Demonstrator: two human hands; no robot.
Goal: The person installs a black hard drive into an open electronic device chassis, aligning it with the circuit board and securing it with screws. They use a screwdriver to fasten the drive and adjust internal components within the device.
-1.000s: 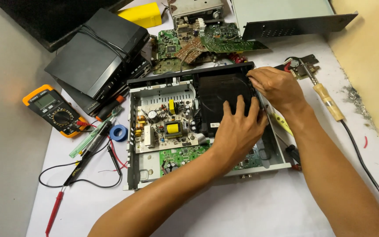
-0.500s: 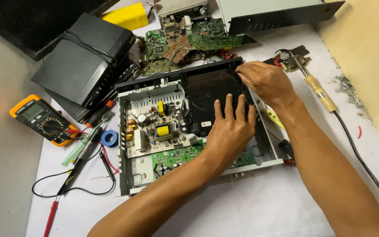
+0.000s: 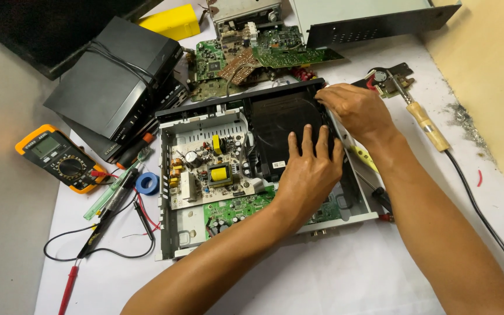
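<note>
Multimeter [image 3: 58, 158]: orange-cased, far to the left of my left hand on the desk [image 3: 345, 274], its probe leads trailing toward me.
Power supply board [image 3: 208, 172]: just left of my left hand, bare in the open chassis [image 3: 167, 192], yellow transformer and capacitors showing.
Progress: I judge the top cover already off, since both boards lie exposed; the black drive unit still sits in its place, so lifting or seating it is what's left.
Left hand [image 3: 309, 169]: flat, fingers spread, pressing down on the black drive unit [image 3: 278, 125], not gripping it.
Black drive unit: matte black, rectangular, filling the chassis's back right part, under my left palm and beside my right fingertips.
Right hand [image 3: 354, 108]: fingers curled over the drive unit's far right edge at the chassis wall, pinching there.
Soldering iron [image 3: 424, 122]: wooden-handled, lying just right of my right hand, cord running back toward me.
</note>
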